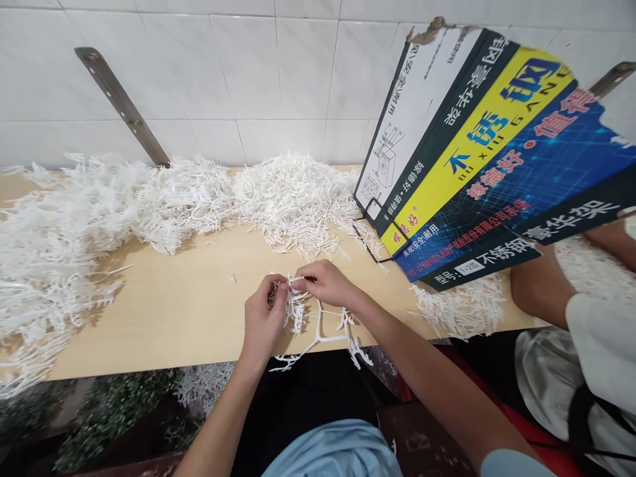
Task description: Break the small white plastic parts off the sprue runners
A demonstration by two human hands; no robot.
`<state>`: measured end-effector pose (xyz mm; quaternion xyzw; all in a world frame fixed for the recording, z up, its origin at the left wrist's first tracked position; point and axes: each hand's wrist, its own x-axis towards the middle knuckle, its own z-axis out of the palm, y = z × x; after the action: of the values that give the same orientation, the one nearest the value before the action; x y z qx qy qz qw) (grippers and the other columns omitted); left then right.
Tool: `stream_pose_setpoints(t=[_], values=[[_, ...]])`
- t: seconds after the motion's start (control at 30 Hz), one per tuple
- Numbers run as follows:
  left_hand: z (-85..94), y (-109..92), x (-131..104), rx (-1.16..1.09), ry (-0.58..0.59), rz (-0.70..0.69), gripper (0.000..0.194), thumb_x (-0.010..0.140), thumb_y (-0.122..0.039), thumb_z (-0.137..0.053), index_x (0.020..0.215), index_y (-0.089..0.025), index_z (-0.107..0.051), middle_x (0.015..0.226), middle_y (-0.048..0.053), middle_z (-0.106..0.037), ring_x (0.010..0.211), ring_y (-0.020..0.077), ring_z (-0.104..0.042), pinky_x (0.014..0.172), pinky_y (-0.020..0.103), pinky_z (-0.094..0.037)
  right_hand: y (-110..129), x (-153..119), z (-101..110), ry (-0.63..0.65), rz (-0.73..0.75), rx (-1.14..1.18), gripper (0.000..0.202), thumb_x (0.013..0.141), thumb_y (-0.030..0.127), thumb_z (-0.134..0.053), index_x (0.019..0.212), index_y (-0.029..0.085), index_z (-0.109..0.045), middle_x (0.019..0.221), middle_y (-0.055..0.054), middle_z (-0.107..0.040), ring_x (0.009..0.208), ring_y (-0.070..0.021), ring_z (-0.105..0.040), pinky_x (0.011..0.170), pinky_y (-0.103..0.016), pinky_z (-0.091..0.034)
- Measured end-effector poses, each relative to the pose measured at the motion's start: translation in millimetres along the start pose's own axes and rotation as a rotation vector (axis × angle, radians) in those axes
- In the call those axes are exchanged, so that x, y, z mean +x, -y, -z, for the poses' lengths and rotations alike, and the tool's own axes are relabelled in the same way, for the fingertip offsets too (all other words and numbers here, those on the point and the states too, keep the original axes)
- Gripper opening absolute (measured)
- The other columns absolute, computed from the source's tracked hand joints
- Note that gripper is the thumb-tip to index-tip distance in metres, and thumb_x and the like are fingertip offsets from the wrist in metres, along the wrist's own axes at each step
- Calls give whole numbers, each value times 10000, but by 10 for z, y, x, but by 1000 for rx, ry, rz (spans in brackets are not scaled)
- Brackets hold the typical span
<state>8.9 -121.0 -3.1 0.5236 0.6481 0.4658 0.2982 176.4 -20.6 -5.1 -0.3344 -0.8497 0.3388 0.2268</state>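
My left hand [265, 308] is closed round a bunch of thin branched pieces, partly hidden by its fingers. Close to its fingertips, my right hand [325, 283] pinches the top of a white branched plastic piece [325, 339]. The forked arms of that piece hang down over the front edge of the wooden table [199, 291]. Behind both hands lies a heap of small white sprigs [293, 199]. A larger mass of white branched pieces [40, 245] covers the table's left part.
A printed cardboard sheet [477, 152] stands upright at the right, held in a black wire stand [380, 232]. Beyond it, another person's arm [541, 285] reaches over more white sprigs [462, 308]. Green foliage [119, 411] lies below the table at the left.
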Motion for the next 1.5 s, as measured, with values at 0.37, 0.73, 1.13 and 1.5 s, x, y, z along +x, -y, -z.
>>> stream_pose_setpoints(t=[0.37,0.73,1.13,1.5], values=[[-73,118,70,160,159,-149,237,925,-282,-554,934,-224,-784,845,46,-764,776,211,-664,732,306,-470,-77,-40,53,-89,-40,279,400,948,375,-583,607,181,-504,586,36,-425,603,-118,-401,598,-260,-286],[-129,23,130,49,193,-78,229,855,-228,-556,816,-204,-781,729,24,-741,672,188,-638,648,286,-431,-17,-110,-18,-434,-63,235,357,908,416,-627,634,192,-584,635,-10,-551,636,-159,-504,625,-299,-368],[-110,-10,71,-29,123,9,259,925,-373,-589,879,-185,-761,739,-9,-710,654,150,-588,643,248,-417,-48,30,5,-524,-9,29,183,950,287,-626,974,199,-785,914,-61,-770,724,-169,-637,732,-302,-490],[-102,0,72,-60,70,-30,352,974,-457,-551,807,-180,-690,633,-29,-561,620,132,-489,597,241,-350,23,-111,52,-109,10,195,227,941,368,-650,867,178,-749,664,7,-643,592,-123,-527,593,-250,-386]])
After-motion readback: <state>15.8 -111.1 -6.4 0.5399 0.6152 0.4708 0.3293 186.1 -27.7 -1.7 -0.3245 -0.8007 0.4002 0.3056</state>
